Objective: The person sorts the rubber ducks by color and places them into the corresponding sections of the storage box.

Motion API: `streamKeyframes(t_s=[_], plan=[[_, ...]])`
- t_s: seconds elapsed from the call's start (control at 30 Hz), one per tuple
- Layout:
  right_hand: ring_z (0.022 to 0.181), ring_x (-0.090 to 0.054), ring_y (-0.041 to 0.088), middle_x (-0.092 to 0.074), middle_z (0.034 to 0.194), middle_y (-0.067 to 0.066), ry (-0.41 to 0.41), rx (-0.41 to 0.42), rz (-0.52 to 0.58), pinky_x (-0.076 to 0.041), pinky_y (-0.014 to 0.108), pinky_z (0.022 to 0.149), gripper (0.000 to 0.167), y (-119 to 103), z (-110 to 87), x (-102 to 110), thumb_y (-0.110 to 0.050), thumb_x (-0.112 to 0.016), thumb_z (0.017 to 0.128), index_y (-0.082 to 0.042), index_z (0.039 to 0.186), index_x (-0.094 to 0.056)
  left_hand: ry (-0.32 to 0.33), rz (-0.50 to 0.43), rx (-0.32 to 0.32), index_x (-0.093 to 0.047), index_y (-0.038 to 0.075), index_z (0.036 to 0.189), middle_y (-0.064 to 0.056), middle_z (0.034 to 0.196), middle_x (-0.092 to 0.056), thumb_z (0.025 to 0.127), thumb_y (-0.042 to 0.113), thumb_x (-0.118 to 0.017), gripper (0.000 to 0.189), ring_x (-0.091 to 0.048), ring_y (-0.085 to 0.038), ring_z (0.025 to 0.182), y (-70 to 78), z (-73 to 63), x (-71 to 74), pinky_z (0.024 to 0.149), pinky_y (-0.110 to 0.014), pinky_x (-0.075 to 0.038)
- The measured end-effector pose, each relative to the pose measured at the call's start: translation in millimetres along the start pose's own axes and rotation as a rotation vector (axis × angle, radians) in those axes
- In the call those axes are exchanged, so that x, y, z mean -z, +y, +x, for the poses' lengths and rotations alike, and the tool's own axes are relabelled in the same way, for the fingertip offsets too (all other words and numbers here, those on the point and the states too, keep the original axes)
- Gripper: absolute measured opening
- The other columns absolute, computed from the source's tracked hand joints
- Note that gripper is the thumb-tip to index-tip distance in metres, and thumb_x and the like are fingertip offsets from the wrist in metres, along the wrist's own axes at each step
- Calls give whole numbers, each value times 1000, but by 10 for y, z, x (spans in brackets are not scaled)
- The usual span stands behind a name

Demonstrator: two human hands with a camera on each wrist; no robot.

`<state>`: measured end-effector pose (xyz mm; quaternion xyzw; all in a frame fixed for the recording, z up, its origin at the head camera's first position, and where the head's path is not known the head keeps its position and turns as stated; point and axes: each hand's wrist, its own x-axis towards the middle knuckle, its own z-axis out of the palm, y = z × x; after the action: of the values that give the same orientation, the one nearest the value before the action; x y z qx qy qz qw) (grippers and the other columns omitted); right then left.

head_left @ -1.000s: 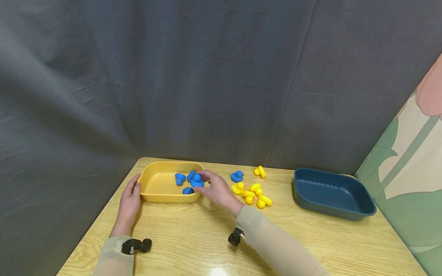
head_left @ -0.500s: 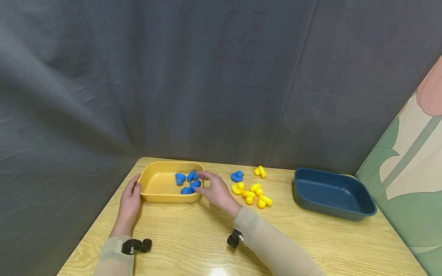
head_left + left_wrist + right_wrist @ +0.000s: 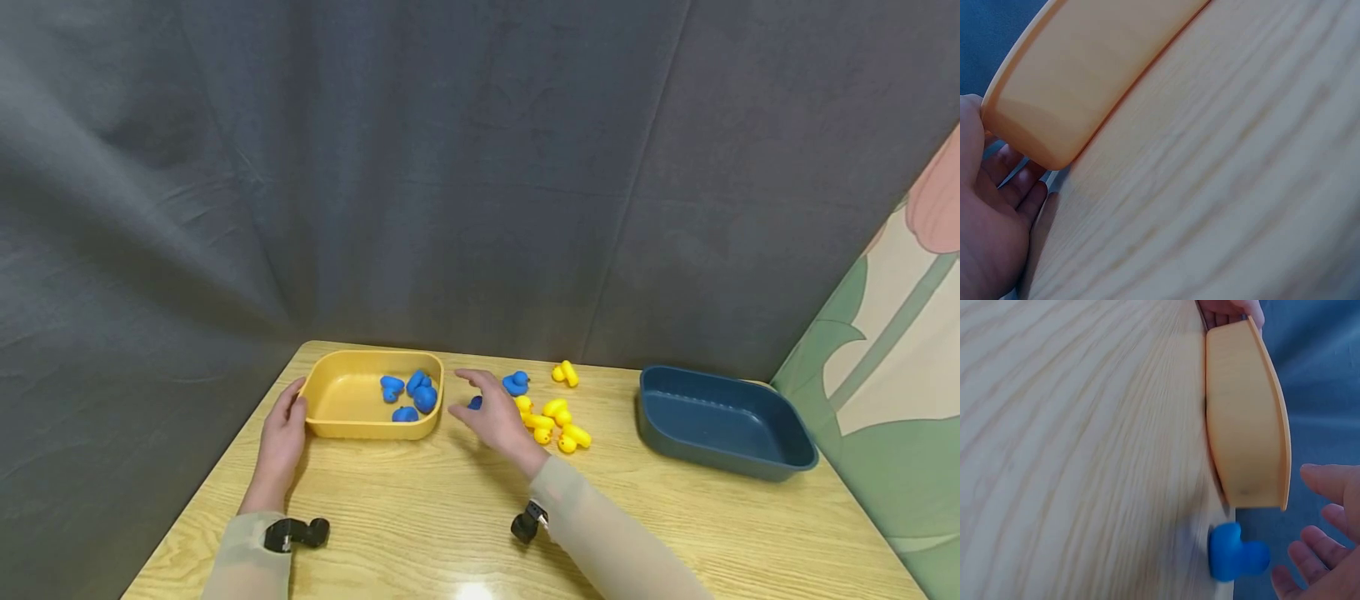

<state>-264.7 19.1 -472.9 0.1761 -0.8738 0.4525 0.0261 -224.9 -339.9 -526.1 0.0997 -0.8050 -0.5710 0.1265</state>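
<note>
My left hand (image 3: 281, 437) holds the left end of a yellow plastic tub (image 3: 352, 430), thumb at its near corner and fingers along the end wall. Several blue rubber ducks (image 3: 425, 399) lie inside the tub's right half. To the right of the tub, my right hand (image 3: 495, 421) hovers with thumb and fingers spread apart. Beside that hand, a blue rubber duck (image 3: 1229, 553) sits on the table, partly hidden by the hand in the head view. Another blue duck (image 3: 516, 383) stands just beyond the hand, and several yellow rubber ducks (image 3: 557, 410) are grouped to its right.
A dark blue tub (image 3: 720, 458) stands at the right of the wooden table (image 3: 420, 517). One yellow duck (image 3: 566, 373) lies apart near the back edge. A grey curtain (image 3: 480, 183) hangs behind the table, and a patterned cloth (image 3: 892, 400) is at the right.
My right hand has drawn back rightward from the tub's right end to above the blue duck on the table. The duck it had lowered now lies in the tub. My left hand has stayed put.
</note>
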Motion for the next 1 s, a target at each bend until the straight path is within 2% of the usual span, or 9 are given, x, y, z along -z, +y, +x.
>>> streamKeyframes(t_s=[0.2, 0.47, 0.8, 1.0], plan=[[150, -51, 35, -54, 162, 11, -30, -10, -18, -44, 56, 122, 62, 125, -18, 56, -18, -84, 101, -14, 158, -60, 7, -1, 11, -26, 17, 178, -15, 181, -26, 122, 36, -35, 59, -26, -37, 165, -6, -3, 14, 132, -57, -26], [151, -50, 37, -53, 163, 15, -83, -7, -46, -41, 54, 125, 66, 217, -7, 41, -17, -87, 99, -10, 158, -59, 2, 3, 11, -26, 17, 178, -16, 180, -27, 122, 37, -35, 60, -26, -38, 165, 4, -17, 11, 132, -58, -26], [150, -50, 40, -52, 164, 17, -143, -42, -76, -40, 57, 126, 68, 275, -14, 33, -20, -87, 99, -11, 160, -58, 6, 12, 1, -28, 15, 177, -19, 179, -27, 122, 39, -36, 61, -26, -43, 164, 13, 9, 3, 131, -62, -26], [149, -51, 40, -54, 162, 18, -160, -62, -92, -40, 58, 125, 66, 316, -16, 28, -21, -86, 100, -11, 159, -59, 0, 8, 9, -26, 17, 177, -17, 180, -27, 122, 38, -35, 60, -27, -40, 164, 15, 1, 5, 131, -60, -26]])
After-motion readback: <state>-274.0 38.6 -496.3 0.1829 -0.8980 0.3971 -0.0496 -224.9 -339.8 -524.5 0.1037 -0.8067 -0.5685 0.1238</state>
